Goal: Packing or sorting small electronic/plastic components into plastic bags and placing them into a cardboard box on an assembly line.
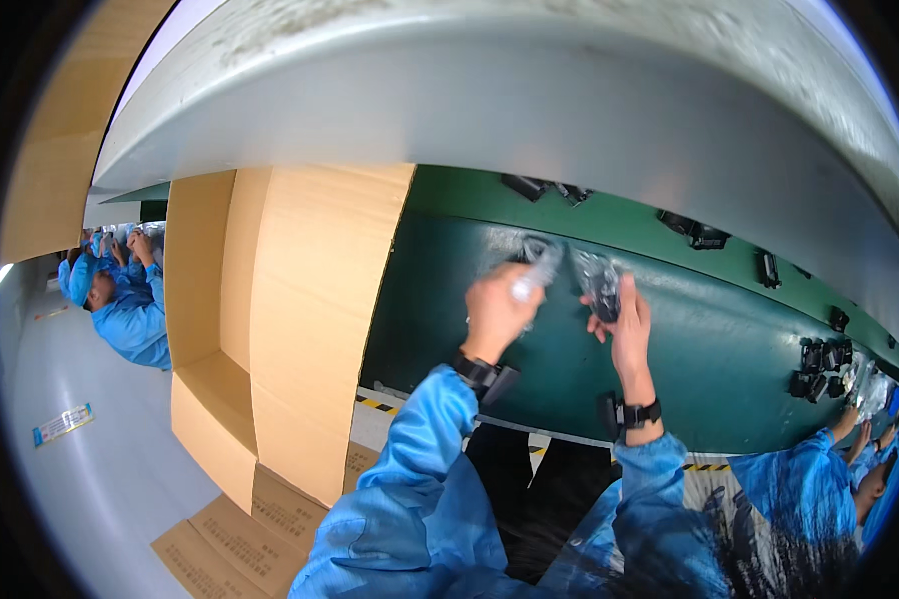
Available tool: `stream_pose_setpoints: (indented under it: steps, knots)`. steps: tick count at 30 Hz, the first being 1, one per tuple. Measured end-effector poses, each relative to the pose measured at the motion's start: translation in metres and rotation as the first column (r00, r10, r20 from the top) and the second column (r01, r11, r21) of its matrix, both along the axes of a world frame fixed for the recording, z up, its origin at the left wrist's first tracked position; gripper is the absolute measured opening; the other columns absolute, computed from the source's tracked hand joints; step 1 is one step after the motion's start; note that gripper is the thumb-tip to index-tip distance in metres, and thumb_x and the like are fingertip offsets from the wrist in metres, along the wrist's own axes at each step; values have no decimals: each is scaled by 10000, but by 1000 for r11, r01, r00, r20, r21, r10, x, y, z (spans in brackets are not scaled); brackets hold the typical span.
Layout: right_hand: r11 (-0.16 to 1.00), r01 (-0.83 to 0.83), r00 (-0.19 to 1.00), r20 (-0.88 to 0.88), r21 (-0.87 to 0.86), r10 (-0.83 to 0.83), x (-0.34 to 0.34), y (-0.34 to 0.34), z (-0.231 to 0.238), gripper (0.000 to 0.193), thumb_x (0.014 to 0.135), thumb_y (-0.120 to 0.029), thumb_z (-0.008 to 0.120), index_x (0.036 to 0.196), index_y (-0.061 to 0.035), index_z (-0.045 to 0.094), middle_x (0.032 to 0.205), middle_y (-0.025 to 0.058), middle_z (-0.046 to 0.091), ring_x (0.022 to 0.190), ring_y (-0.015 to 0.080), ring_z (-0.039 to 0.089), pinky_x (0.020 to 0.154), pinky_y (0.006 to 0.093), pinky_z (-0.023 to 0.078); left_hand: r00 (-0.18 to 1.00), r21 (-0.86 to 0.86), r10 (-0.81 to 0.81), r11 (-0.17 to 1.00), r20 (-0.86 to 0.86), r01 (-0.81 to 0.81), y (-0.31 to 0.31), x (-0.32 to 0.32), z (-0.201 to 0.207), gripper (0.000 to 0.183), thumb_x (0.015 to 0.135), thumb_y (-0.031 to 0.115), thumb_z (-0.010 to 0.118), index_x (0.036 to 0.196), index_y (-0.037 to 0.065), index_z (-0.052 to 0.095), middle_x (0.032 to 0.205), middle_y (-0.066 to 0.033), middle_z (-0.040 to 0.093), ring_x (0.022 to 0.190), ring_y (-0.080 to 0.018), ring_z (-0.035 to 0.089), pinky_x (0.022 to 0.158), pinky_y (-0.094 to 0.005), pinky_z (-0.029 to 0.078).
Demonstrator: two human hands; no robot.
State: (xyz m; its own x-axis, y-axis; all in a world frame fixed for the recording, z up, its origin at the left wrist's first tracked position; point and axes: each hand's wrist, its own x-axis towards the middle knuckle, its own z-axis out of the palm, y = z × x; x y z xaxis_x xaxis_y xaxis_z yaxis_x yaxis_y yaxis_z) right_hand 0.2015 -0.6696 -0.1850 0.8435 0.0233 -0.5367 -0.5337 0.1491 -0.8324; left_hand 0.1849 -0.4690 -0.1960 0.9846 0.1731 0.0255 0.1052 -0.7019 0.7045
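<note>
Over the dark green work surface (449, 299), my left hand (499, 311) is closed round a crumpled clear plastic bag (542, 262). Motion blurs it, and what the bag contains cannot be made out. A short way to its right, my right hand (629, 329) grips a second clear bag with a small black part (604, 290) inside, thumb on one side and fingers on the other. The two bags are close together, with a narrow gap between them. Both wrists wear black bands, and blue sleeves cover my forearms.
A tall open cardboard box (315, 299) stands at my left, above flattened printed cartons (240, 539). Several black parts (709, 238) lie along the green strip at the back, and more cluster at right (819, 364). A grey overhead panel (529, 110) spans the top. Blue-clad co-workers sit left (130, 319) and right (799, 479).
</note>
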Motion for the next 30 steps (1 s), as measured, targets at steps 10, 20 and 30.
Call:
stream_pose_setpoints:
  steps: [10,20,30]
  knots:
    - [945,-105,994,-59,-309,91,13,11,-4,554,994,-498,475,954,44,583,646,71,564,474,177,624,341,254,416,896,-339,401,830,-191,-443,88,-26,-26,205,873,130,675,1045,23,702,830,-112,699,738,-180,645,715,-324,503]
    - [937,83,939,342,-340,41,21,18,-30,257,952,-211,652,806,-15,571,645,-20,538,571,39,439,514,230,387,930,-52,367,929,22,-365,49,-28,21,312,776,259,821,988,72,689,755,-113,697,696,-202,680,693,-335,530]
    - [769,72,792,505,-635,342,8,24,-16,101,858,-89,678,903,2,686,842,122,684,755,261,649,685,322,507,838,-243,529,802,-136,-546,37,5,1,355,887,311,721,913,-42,702,815,-168,717,705,-248,661,688,-351,477]
